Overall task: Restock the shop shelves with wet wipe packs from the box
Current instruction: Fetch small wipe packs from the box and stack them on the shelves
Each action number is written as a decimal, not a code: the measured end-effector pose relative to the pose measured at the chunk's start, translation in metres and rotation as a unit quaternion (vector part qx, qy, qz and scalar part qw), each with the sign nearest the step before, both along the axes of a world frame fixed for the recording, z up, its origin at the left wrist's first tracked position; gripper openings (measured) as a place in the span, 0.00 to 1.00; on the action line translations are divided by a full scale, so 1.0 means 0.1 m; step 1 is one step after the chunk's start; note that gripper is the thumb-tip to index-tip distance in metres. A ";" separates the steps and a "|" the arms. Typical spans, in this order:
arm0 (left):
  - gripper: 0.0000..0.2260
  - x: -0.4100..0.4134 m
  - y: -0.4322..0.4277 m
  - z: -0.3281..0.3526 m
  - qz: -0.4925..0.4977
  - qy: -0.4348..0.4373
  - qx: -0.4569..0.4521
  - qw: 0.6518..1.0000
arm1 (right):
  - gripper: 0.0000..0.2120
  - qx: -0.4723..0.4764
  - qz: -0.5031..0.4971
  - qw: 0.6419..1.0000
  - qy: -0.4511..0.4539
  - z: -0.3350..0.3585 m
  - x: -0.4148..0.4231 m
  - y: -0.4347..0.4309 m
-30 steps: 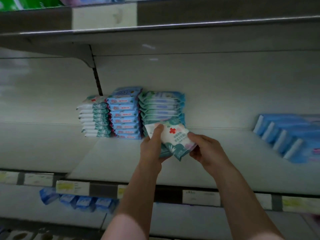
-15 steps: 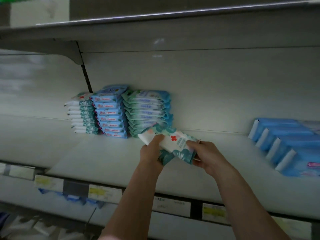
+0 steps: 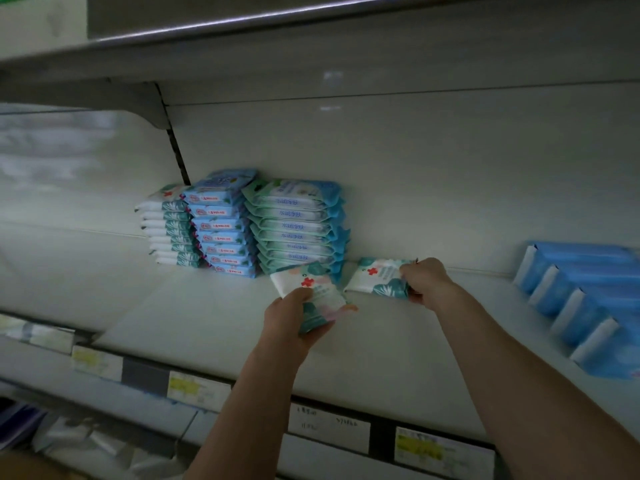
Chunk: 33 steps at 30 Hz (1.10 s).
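On the shelf (image 3: 214,317), two white-and-teal red-cross packs (image 3: 375,280).

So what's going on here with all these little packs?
A person is stocking a shop shelf with wet wipes. The right hand grips a pack low on the shelf, just right of three stacks standing against the back wall. The left hand grips a second pack in front of the stacks, not yet placed. Blue packs lie further right.
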<state>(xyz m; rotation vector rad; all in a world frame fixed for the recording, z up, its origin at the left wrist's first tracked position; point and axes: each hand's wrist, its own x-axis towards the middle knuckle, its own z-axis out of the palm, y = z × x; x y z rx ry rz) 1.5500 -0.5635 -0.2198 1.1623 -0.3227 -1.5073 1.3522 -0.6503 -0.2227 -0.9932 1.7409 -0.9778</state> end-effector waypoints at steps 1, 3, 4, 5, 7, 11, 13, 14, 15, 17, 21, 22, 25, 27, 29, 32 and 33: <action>0.14 0.01 0.00 -0.01 -0.002 -0.007 0.003 1.000 | 0.12 -0.003 0.005 1.000 0.022 -0.01 0.00 -0.05; 0.14 0.02 0.00 -0.02 -0.012 -0.014 0.005 1.000 | 0.11 -0.011 0.009 0.997 0.075 -0.03 0.01 -0.15; 0.13 0.02 0.01 -0.02 -0.019 -0.015 0.005 1.000 | 0.12 -0.015 0.009 0.994 0.105 -0.04 0.01 -0.19; 0.13 0.03 0.01 -0.02 -0.027 -0.012 0.004 1.000 | 0.12 -0.017 0.011 0.990 0.136 -0.05 0.01 -0.22; 0.12 0.02 0.00 -0.03 -0.039 -0.014 0.004 0.999 | 0.12 -0.017 0.023 0.981 0.192 -0.06 0.02 -0.25; 0.07 -0.02 -0.02 0.02 -0.058 -0.039 0.006 0.998 | 0.10 -0.017 0.055 0.970 0.238 -0.05 -0.04 -0.29; 0.06 -0.07 -0.05 0.03 -0.069 -0.050 0.008 0.996 | 0.08 -0.028 0.069 0.967 0.243 0.05 -0.11 -0.27; 0.06 -0.11 -0.06 0.04 -0.076 -0.053 0.009 0.996 | 0.08 -0.037 0.078 0.967 0.238 0.12 -0.16 -0.24; 0.06 -0.15 -0.08 0.05 -0.084 -0.048 0.007 0.995 | 0.09 -0.046 0.087 0.972 0.216 0.18 -0.20 -0.19; 0.07 -0.26 -0.11 0.07 -0.104 -0.027 -0.002 0.994 | 0.11 -0.045 0.113 0.986 0.115 0.30 -0.25 0.00; 0.09 -0.55 -0.19 0.15 -0.124 0.021 -0.027 0.992 | 0.16 0.025 0.196 0.980 -0.039 0.41 -0.32 0.47; 0.10 -0.62 -0.20 0.18 -0.127 0.019 -0.031 0.991 | 0.16 0.036 0.213 0.974 -0.066 0.38 -0.34 0.55; 0.10 -0.76 -0.25 0.21 -0.131 -0.012 -0.037 0.991 | 0.09 0.023 0.215 0.966 -0.139 0.28 -0.35 0.65; 0.06 -0.75 -0.29 0.19 -0.143 -0.054 -0.028 0.988 | 0.10 -0.005 0.161 0.969 -0.185 0.23 -0.34 0.59; 0.04 -0.68 -0.34 0.16 -0.156 -0.101 -0.006 0.983 | 0.09 -0.027 0.106 0.972 -0.208 0.23 -0.34 0.45; 0.08 -0.54 -0.44 0.14 -0.160 -0.175 0.025 0.971 | 0.09 -0.026 0.094 0.977 -0.188 0.29 -0.35 0.18; 0.10 -0.50 -0.47 0.15 -0.170 -0.213 0.032 0.962 | 0.10 -0.028 0.098 0.981 -0.164 0.31 -0.35 0.10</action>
